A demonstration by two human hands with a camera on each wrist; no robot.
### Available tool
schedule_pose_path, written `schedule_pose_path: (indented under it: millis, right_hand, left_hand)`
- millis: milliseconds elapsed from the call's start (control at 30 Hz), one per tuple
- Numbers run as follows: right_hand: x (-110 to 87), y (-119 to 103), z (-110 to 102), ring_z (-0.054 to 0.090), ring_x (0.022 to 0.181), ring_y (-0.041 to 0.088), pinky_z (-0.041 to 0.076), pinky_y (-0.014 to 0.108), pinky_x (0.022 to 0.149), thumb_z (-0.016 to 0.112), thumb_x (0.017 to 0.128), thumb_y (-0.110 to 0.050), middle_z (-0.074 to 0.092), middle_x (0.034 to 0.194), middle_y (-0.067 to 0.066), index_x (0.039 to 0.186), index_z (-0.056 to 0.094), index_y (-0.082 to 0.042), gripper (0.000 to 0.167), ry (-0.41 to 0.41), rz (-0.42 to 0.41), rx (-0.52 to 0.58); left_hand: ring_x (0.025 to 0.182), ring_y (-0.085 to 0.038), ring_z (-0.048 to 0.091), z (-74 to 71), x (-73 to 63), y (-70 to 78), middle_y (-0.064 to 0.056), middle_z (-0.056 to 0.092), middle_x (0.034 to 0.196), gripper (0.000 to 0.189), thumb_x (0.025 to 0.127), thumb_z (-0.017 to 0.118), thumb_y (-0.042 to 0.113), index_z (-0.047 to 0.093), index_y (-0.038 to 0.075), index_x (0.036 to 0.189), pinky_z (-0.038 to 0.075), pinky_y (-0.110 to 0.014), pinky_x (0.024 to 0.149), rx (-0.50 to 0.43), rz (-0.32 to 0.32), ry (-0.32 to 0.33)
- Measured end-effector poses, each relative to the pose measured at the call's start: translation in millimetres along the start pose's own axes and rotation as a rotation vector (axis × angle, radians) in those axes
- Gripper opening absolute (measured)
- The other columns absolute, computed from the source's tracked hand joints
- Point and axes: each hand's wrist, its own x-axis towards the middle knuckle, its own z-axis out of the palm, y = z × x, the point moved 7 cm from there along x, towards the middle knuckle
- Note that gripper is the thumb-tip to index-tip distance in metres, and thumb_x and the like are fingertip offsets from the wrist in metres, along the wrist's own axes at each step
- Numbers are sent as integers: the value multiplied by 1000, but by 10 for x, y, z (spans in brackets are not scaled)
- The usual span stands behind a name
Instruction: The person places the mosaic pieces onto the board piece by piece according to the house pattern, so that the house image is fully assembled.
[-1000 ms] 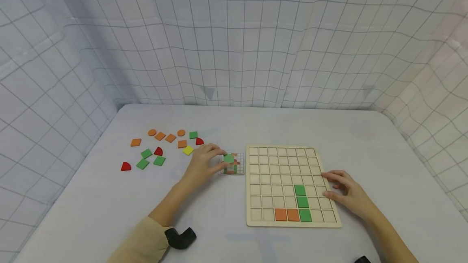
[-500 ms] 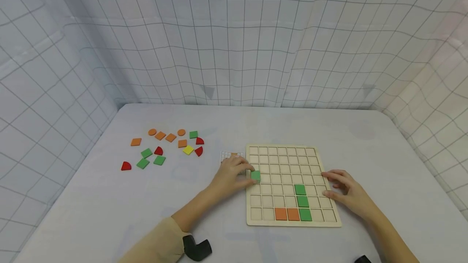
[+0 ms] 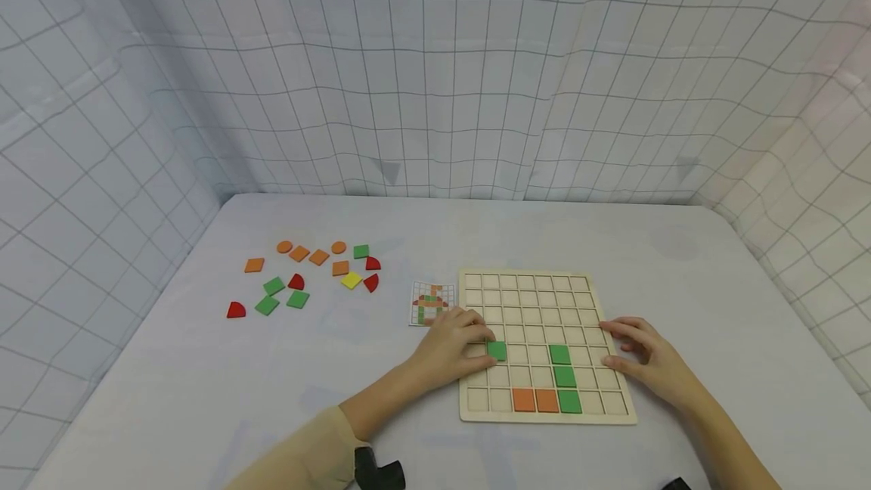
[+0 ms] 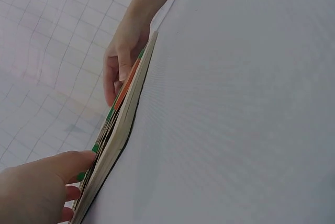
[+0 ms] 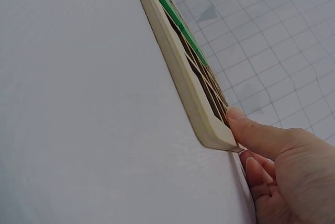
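Observation:
My left hand (image 3: 447,350) pinches a green square tile (image 3: 497,351) between thumb and fingers. The tile lies over a cell in the second column of the wooden grid board (image 3: 547,422), level with the topmost of three green tiles (image 3: 563,376) in the fifth column. Two orange square tiles (image 3: 534,400) fill cells in the front row, left of the lowest green one. My right hand (image 3: 649,361) rests at the board's right edge, thumb and fingertips spread along the rim. In the right wrist view the thumb (image 5: 251,132) touches the board's top near its corner.
A small pattern card (image 3: 433,301) lies left of the board, partly behind my left hand. Further left are loose pieces: green squares (image 3: 297,299), orange squares (image 3: 319,257), orange discs (image 3: 339,247), red quarter-circles (image 3: 236,311) and a yellow square (image 3: 351,280).
My left hand has carried the green tile from above the pattern card rightward and toward the front, onto the board. The card shows more now. My right hand has stayed at the rim.

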Motion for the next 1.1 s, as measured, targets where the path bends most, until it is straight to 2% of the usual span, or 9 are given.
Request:
schedule_pose_path:
  millis: [267,533,867,967,1100]
  right_hand:
    - [-11,36,-3,48,95,0,36,7,78,73,76,-6,45,119,7,123,55,-3,50,-9,0,1]
    - [-11,72,-9,49,92,0,36,7,78,73,74,-3,46,119,7,122,55,-2,52,6,6,-24]
    - [-6,44,-6,48,95,-1,37,7,79,73,76,-5,46,119,7,122,55,-3,50,-2,0,-1]
    - [-5,43,0,48,94,0,36,7,78,72,76,-6,46,119,8,122,56,-3,49,-3,7,3]
    - [-4,37,7,48,94,0,36,7,78,72,77,-7,46,118,8,122,56,-2,49,-4,13,6]
  left_hand:
    - [89,-11,46,23,-4,4,5,57,97,26,75,72,37,70,20,94,38,-33,83,-3,-16,-29]
    - [86,-10,45,31,-1,-13,5,57,96,29,73,74,39,71,19,95,38,-30,81,-8,-24,-26]
    - [86,-10,44,48,-9,-35,6,56,96,29,72,75,38,71,20,95,37,-30,81,-32,-47,-27]
    - [87,-11,45,8,-4,-52,5,56,96,31,72,75,37,70,18,96,38,-31,81,-66,-52,-5]
    - [93,-15,47,-169,9,-163,3,56,98,32,72,76,31,69,15,98,38,-38,84,-146,-94,69]
